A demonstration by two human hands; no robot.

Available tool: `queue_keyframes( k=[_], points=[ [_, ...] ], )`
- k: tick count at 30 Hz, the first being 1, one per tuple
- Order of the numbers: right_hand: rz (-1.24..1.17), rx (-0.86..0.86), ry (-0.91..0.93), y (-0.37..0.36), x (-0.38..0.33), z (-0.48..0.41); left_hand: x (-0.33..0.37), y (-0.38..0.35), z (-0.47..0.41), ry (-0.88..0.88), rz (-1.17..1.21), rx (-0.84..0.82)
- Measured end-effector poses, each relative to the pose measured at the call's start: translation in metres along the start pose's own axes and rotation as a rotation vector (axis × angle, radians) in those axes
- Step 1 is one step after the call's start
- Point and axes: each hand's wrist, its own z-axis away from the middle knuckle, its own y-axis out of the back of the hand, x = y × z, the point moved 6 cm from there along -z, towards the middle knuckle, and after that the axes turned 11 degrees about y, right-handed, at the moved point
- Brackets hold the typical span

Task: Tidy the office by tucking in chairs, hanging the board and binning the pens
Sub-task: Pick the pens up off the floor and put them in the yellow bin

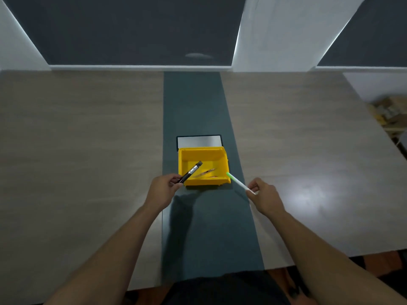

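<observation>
Left hand (pixel 161 190) angles black marker (pixel 191 172) up-right over yellow bin (pixel 203 182).

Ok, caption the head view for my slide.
Left hand and right hand each bring a pen to a yellow bin.

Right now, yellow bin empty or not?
Not empty. The yellow bin holds at least one thin orange-brown pen on its floor; a second may lie beside it, too blurred to tell.

Both bare forearms reach forward, roughly parallel. The left hand (pixel 161 189) is curled, thumb and fingertips pinching the lower end of a black marker (pixel 191 172). The right hand (pixel 263 193) pinches the tail of a green-tipped white pen (pixel 239 182), knuckles up.
</observation>
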Motion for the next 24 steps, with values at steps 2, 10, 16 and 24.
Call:
queue_keyframes(
  k=[2, 10, 16, 24],
  points=[
    [0.008, -0.005, -0.003, -0.004, -0.004, -0.014, 0.008, 0.004, -0.016, -0.039, -0.026, -0.002],
    [-0.007, -0.028, -0.028, -0.017, -0.014, -0.077, 0.026, -0.010, -0.066, -0.162, -0.274, -0.051],
    [0.011, -0.091, -0.051, -0.046, -0.017, -0.120, 0.026, -0.032, -0.090, -0.136, -0.334, -0.067],
    [0.023, -0.182, 0.051, -0.096, -0.041, -0.159, 0.028, -0.057, -0.105, -0.143, -0.544, -0.100]
  ],
)
